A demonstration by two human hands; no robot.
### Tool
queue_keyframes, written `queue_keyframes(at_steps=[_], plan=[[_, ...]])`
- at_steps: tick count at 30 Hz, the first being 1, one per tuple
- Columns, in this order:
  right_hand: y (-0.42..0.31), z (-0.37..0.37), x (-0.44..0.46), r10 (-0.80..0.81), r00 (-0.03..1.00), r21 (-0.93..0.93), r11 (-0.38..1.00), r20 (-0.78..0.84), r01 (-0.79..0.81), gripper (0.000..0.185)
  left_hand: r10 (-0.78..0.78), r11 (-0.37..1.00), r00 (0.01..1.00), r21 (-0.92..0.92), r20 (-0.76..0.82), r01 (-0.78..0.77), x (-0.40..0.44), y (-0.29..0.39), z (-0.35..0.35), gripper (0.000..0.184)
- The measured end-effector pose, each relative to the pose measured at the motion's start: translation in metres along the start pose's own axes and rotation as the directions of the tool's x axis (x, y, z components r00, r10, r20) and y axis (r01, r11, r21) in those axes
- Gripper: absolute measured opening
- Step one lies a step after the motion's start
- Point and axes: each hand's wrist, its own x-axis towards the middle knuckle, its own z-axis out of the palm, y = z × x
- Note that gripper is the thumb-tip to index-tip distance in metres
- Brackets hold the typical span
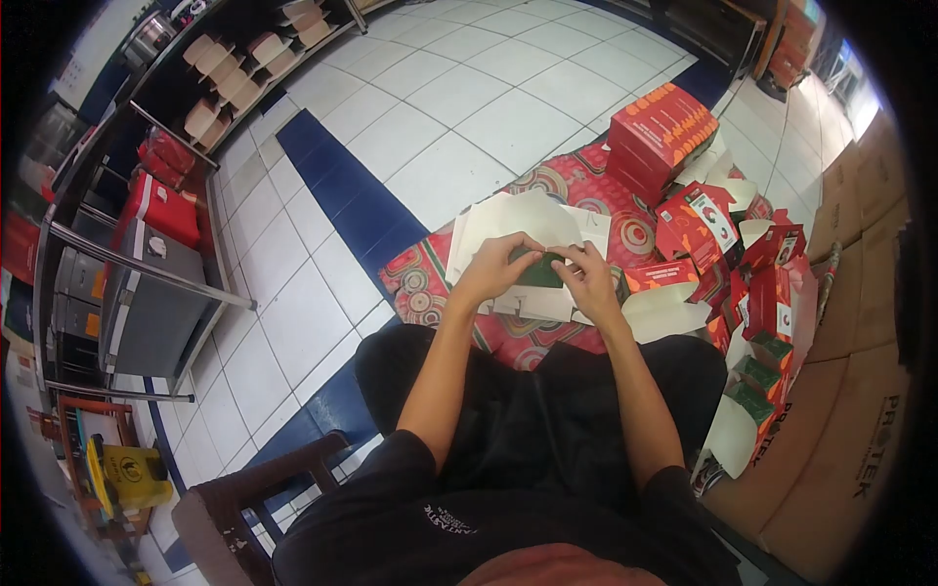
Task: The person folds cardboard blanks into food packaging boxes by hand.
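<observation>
Both hands meet over a pile of white card sheets (469,234) on a red patterned cloth (420,283). My left hand (501,266) pinches the left side of a small dark green piece (542,271), its thumb and forefinger pressed together. My right hand (586,278) has its fingers at the piece's upper right edge, close to my left fingertips. The green piece lies partly under the fingers, and its full shape is hidden. White card flaps show below and behind the hands.
A stack of red boxes (660,137) stands at the cloth's back right. Loose red and white cartons (699,230) lie to the right, beside large brown cardboard boxes (831,439). Metal shelving (156,264) and a wooden chair (230,508) are on the left.
</observation>
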Motion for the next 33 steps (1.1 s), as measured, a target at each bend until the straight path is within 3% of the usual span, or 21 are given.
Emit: queue_keyframes(at_steps=[3, 6, 8, 9, 11, 12, 13, 14, 15, 16, 17, 18, 19, 20, 23, 25, 28, 33], plan=[[-0.005, 0.004, -0.003, 0.019, 1.000, -0.012, 1.000, 0.002, -0.019, 0.032, 0.051, 0.998, 0.999, 0.030, -0.019, -0.050, 0.001, 0.001, 0.001, 0.020], [-0.007, 0.003, 0.000, 0.050, 0.999, 0.038, 0.998, 0.007, -0.050, 0.046, -0.035, 0.998, 0.999, 0.054, -0.022, 0.036, 0.003, 0.007, 0.002, 0.020], [-0.028, -0.002, -0.003, -0.029, 0.997, -0.103, 0.994, 0.070, 0.036, 0.069, 0.128, 0.992, 0.981, -0.004, -0.143, -0.129, 0.008, -0.007, 0.013, 0.020], [-0.010, 0.004, -0.002, -0.158, 0.986, -0.105, 0.981, 0.048, 0.162, 0.083, 0.093, 0.995, 0.988, 0.058, -0.123, -0.087, 0.007, 0.001, 0.011, 0.023], [-0.001, 0.010, -0.003, -0.218, 0.975, -0.103, 0.972, -0.033, 0.214, 0.081, 0.102, 0.994, 0.990, 0.054, -0.097, -0.097, 0.009, 0.015, 0.008, 0.031], [0.002, 0.008, -0.001, -0.158, 0.987, -0.049, 0.986, 0.005, 0.159, 0.079, 0.061, 0.970, 0.997, 0.238, -0.044, -0.049, 0.012, 0.029, 0.000, 0.043], [0.004, 0.006, 0.001, -0.154, 0.988, -0.057, 0.987, -0.016, 0.153, 0.076, 0.368, 0.871, 0.924, 0.385, -0.105, -0.304, 0.016, 0.013, -0.005, 0.051], [0.006, 0.008, 0.002, -0.076, 0.996, -0.044, 0.996, -0.052, 0.074, 0.072, 0.323, 0.893, 0.945, 0.349, -0.054, -0.286, 0.015, 0.067, -0.024, 0.054], [0.016, 0.012, 0.005, -0.165, 0.975, -0.008, 0.986, -0.149, 0.166, 0.074, 0.459, 0.783, 0.869, 0.547, -0.184, -0.298, 0.020, 0.063, -0.045, 0.057], [0.013, 0.009, 0.002, -0.060, 0.990, 0.057, 0.996, -0.128, 0.068, 0.072, 0.468, 0.788, 0.849, 0.551, -0.246, -0.275, 0.021, 0.068, -0.062, 0.056], [0.008, 0.010, 0.007, -0.112, 0.973, 0.047, 0.991, -0.200, 0.123, 0.073, 0.459, 0.811, 0.845, 0.518, -0.276, -0.271, 0.015, 0.080, -0.073, 0.056], [0.011, 0.007, 0.015, 0.004, 0.981, 0.028, 1.000, -0.195, 0.002, 0.075, 0.446, 0.829, 0.850, 0.487, -0.281, -0.274, 0.012, 0.087, -0.077, 0.055], [0.011, 0.008, 0.016, -0.129, 0.967, -0.037, 0.992, -0.220, 0.123, 0.060, 0.434, 0.841, 0.858, 0.464, -0.274, -0.278, 0.008, 0.088, -0.077, 0.055], [0.017, 0.011, 0.020, 0.055, 0.988, 0.258, 0.966, -0.142, -0.016, 0.080, 0.416, 0.857, 0.872, 0.432, -0.258, -0.281, 0.002, 0.088, -0.072, 0.055], [0.008, 0.010, 0.011, 0.326, 0.944, 0.372, 0.884, -0.055, -0.284, 0.069, 0.357, 0.900, 0.911, 0.336, -0.207, -0.277, -0.011, 0.078, -0.057, 0.053], [0.019, 0.018, 0.015, 0.282, 0.958, 0.553, 0.806, -0.045, -0.211, 0.065, 0.331, 0.919, 0.924, 0.286, -0.190, -0.270, -0.013, 0.069, -0.056, 0.052], [0.015, 0.025, 0.015, 0.400, 0.912, 0.481, 0.821, -0.096, -0.309, 0.064, 0.318, 0.930, 0.937, 0.238, -0.142, -0.279, -0.010, 0.064, -0.056, 0.051], [0.017, 0.031, 0.025, 0.438, 0.897, 0.541, 0.769, -0.058, -0.340, 0.062, 0.305, 0.940, 0.945, 0.199, -0.122, -0.278, -0.011, 0.061, -0.059, 0.049]])
